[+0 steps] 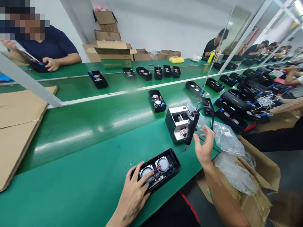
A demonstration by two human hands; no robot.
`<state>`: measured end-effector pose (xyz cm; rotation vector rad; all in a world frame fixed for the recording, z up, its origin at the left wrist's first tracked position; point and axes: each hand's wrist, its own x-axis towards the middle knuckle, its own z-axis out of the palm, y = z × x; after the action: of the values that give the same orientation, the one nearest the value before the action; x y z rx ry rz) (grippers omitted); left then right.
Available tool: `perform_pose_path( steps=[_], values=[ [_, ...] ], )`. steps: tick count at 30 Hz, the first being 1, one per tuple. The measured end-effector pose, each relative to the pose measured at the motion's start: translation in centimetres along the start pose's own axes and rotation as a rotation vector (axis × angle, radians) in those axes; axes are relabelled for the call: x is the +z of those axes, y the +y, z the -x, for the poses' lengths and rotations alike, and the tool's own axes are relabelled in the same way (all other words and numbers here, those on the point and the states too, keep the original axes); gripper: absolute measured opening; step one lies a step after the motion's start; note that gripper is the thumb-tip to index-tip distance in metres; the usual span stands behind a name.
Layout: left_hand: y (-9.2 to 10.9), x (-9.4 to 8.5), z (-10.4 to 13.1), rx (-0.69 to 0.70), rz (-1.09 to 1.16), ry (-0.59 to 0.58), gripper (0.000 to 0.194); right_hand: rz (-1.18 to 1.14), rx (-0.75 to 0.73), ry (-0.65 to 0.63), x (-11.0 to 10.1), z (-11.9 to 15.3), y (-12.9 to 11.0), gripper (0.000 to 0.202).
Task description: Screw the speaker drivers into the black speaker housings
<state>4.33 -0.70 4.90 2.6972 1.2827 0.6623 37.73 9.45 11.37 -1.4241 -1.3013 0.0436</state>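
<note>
A black speaker housing [175, 157] lies open on the green mat, with two round speaker drivers [163, 164] and red wires inside. My left hand [137, 186] grips its left end, fingers reaching over the rim and onto the nearer driver. Just right of a hanging black electric screwdriver [192, 126], my right hand [204, 145] is raised with its fingers apart and nothing in it. The screwdriver points bit down, in front of a screw feeder [176, 123] with a light top and dark sides.
Another open housing [157, 101] sits behind the feeder. Many more housings [234, 101] crowd the right side. A carton with plastic bags [236, 173] stands at my right, flat cardboard [21, 119] at the left. A co-worker [56, 47] sits across the bench.
</note>
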Motion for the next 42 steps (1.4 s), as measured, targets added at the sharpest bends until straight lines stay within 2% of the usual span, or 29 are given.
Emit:
perform_pose_path(
  steps=[2, 4, 5, 9, 13, 16, 19, 21, 24, 27, 30, 33, 36, 38, 42],
  values=[
    [0.2, 0.1, 0.1, -0.001, -0.018, 0.002, 0.029, 0.033, 0.110, -0.122, 0.6, -0.7, 2.1, 0.056],
    [0.1, 0.0, 0.1, -0.006, -0.023, 0.005, 0.029, -0.009, 0.228, -0.264, 1.4, -1.0, 3.3, 0.051],
    [0.1, 0.0, 0.1, -0.008, -0.022, 0.012, 0.030, -0.041, 0.270, -0.286, 1.7, -1.0, 3.5, 0.048],
    [-0.2, 0.3, 0.1, -0.001, 0.002, 0.069, 0.029, -0.304, 0.307, -0.209, 2.4, 0.1, 3.2, 0.038],
    [-0.9, 1.0, -0.4, -0.017, 0.011, 0.128, 0.018, -0.549, 0.328, -0.266, 2.5, -0.4, 2.1, 0.025],
    [-1.5, 1.3, -1.6, -0.038, 0.013, 0.151, 0.010, -0.578, 0.270, -0.152, 2.4, -2.7, 0.8, 0.032],
    [-2.0, 1.2, -2.6, -0.016, -0.013, 0.166, 0.011, -0.578, 0.172, -0.039, 2.9, -5.0, -0.6, 0.037],
    [-2.1, 1.1, -3.0, 0.004, -0.031, 0.149, 0.012, -0.544, 0.143, -0.042, 3.5, -5.9, -1.0, 0.034],
    [-2.1, 1.1, -2.9, 0.000, -0.036, 0.124, 0.010, -0.466, 0.198, -0.151, 4.3, -6.0, -0.9, 0.034],
    [-2.0, 1.3, -2.8, -0.015, -0.037, 0.142, 0.009, -0.400, 0.285, -0.348, 4.1, -5.1, -0.7, 0.033],
    [-1.9, 1.4, -2.7, -0.037, -0.013, 0.140, 0.008, -0.518, 0.336, -0.481, 3.0, -3.2, -1.6, 0.036],
    [-1.8, 1.0, -2.7, -0.035, -0.025, 0.098, 0.007, -0.786, 0.329, -0.382, 1.9, -0.6, -3.6, 0.047],
    [-1.6, 0.6, -2.8, -0.012, -0.069, 0.075, 0.009, -0.973, 0.288, -0.268, 1.8, 1.7, -5.5, 0.049],
    [-1.5, 0.4, -2.9, -0.004, -0.079, 0.081, 0.010, -1.020, 0.268, -0.290, 2.3, 3.0, -6.3, 0.047],
    [-1.4, 0.1, -3.1, 0.006, -0.076, 0.088, 0.012, -1.016, 0.267, -0.416, 3.8, 4.6, -6.7, 0.042]
  ],
)
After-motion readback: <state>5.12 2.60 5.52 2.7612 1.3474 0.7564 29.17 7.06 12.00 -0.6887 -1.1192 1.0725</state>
